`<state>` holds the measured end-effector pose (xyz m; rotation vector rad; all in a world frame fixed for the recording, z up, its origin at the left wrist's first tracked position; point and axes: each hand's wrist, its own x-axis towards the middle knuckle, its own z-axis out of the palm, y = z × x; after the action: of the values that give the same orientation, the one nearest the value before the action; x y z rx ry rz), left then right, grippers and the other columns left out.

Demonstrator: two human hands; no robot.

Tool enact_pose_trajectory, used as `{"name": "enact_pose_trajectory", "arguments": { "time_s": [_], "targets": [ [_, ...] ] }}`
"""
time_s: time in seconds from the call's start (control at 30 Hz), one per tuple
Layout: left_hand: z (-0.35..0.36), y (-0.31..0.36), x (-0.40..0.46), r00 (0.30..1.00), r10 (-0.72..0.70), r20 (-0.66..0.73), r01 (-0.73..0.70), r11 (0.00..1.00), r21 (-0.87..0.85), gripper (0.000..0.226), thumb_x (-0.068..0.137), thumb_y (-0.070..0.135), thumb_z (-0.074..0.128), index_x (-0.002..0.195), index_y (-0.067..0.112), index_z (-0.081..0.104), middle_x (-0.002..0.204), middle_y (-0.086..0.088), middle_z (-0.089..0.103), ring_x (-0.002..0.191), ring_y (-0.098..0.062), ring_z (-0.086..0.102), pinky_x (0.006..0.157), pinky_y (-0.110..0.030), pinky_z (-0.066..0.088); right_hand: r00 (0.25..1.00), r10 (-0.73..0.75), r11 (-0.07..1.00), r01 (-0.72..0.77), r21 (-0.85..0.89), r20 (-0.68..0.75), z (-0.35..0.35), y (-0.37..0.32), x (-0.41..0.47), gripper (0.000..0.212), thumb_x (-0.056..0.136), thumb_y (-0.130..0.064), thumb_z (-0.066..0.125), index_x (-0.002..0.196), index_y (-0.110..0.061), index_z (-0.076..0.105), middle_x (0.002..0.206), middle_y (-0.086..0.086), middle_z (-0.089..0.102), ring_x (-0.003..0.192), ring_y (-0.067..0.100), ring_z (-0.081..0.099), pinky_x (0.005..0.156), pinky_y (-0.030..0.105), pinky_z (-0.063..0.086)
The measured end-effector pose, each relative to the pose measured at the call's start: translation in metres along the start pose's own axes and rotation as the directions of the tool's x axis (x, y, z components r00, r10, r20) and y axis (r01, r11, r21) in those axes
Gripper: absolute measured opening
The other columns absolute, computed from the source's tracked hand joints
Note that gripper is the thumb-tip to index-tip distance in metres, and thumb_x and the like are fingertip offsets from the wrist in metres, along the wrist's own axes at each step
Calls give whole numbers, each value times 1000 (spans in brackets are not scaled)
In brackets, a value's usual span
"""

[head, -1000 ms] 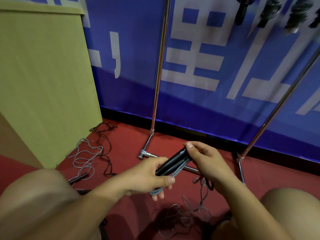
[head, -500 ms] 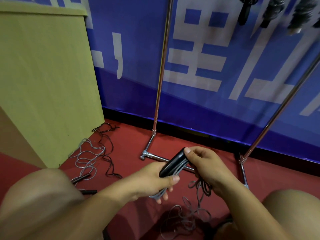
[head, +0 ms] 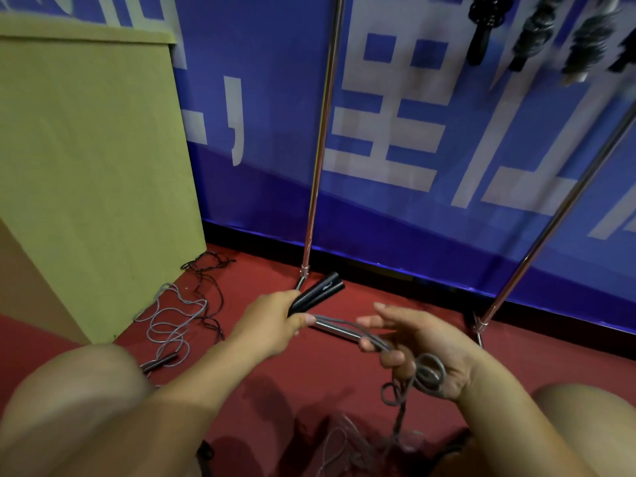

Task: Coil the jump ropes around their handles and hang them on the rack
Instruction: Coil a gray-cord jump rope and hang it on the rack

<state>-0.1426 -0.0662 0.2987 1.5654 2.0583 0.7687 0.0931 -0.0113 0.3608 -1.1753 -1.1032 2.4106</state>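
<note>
Head view | left hand point(head: 275, 321) fists round paired black handles point(head: 318, 294), frame centre, long axis rising toward upper right | grey cord point(head: 347, 327) runs from handle base to lower right, draping through loosely curled right hand point(head: 423, 349) | right hand nearer slack; next wrap likely loops cord back up-left over handles

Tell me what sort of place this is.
Probably a gym or sports hall storage corner: red carpeted floor, a blue banner with large white characters, a metal rack with coiled jump ropes hanging, loose ropes on the floor.
</note>
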Motion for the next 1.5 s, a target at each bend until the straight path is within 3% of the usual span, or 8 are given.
{"name": "enact_pose_trajectory", "arguments": {
  "time_s": [0.23,0.37,0.53,0.83,0.97,1.17,1.37,1.5],
  "targets": [
    [-16,-22,18,968,-115,-223,132,989,61,17,92,43,65,99,28,62,84,0,71,83,-27,67,73,-37,53,983,-45,998,37,-50,-177,3,-3,-3,23,89,-28,58,79,-9,68,50,-5,35,38,8,38,52,30,54],
    [-12,-13,3,998,-31,59,32,999,-20,15,95,37,64,85,28,58,68,6,68,49,-10,60,57,-26,50,910,-281,960,268,-85,-306,-7,-5,-3,17,98,-19,50,81,-15,54,52,-6,34,39,7,28,39,21,31],
    [18,7,-27,887,65,456,-17,994,-109,9,99,30,59,94,23,56,73,4,62,46,-8,53,41,-21,43,824,-482,873,422,-245,-297,-14,-4,-1,19,99,-15,50,86,-7,61,58,0,40,44,10,28,49,26,24],
    [13,26,-29,810,119,574,47,963,-266,18,101,29,57,85,21,55,69,7,60,49,-8,54,42,-23,45,630,-633,730,293,-617,-450,-18,-6,5,42,94,-38,62,68,-6,67,58,6,58,55,17,47,60,31,40],
    [10,32,-34,810,155,566,69,933,-354,17,102,29,56,85,24,56,69,6,57,50,-9,52,42,-23,44,702,-608,750,355,-559,-371,-12,-5,6,17,99,-23,58,102,-13,71,70,4,64,53,12,50,59,29,46],
    [5,27,-38,835,102,540,141,910,-390,17,101,31,56,99,15,60,70,3,57,49,-9,52,42,-22,42,774,-632,527,406,-747,-25,-5,3,0,15,85,-34,73,91,-20,76,87,3,76,79,24,68,77,37,54],
    [3,25,-35,901,33,433,104,951,-290,10,100,31,58,94,24,60,72,2,60,49,-7,55,42,-23,44,743,-668,414,326,-850,-40,-12,1,2,15,78,-38,79,81,-23,76,80,-2,75,78,19,70,78,37,55],
    [4,29,-41,793,52,607,95,974,-208,28,99,34,59,99,6,61,77,-4,65,55,-17,56,43,-22,45,665,-745,355,330,-875,-51,-5,5,8,12,82,-31,78,74,-23,75,70,-10,72,66,6,64,68,30,53]
  ]
}}
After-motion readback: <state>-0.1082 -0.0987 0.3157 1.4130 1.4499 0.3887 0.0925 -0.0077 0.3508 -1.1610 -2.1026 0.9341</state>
